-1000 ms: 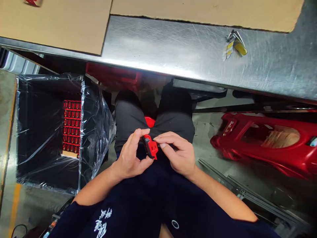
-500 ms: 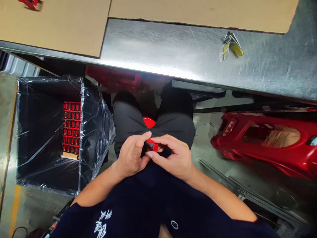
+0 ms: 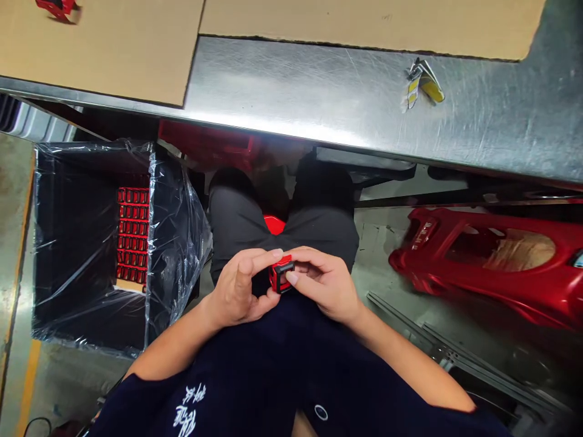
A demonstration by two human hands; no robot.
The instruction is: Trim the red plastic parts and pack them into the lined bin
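A small red-and-black plastic part (image 3: 281,274) sits pinched between the hands, the left hand (image 3: 239,288) and right hand (image 3: 325,285) both curled nearly closed on it, just above the person's grey trousers (image 3: 239,227).

steel table (image 3: 319,91) ahead, wrapped bin (image 3: 177,243) beside left hand (image 3: 241,288)

Cardboard sheets (image 3: 100,54) lie on the steel bench (image 3: 319,91); below, a plastic-lined box (image 3: 77,243) holds rows of red parts (image 3: 132,230), and a glossy red shell (image 3: 478,255) sits on the floor (image 3: 59,379).
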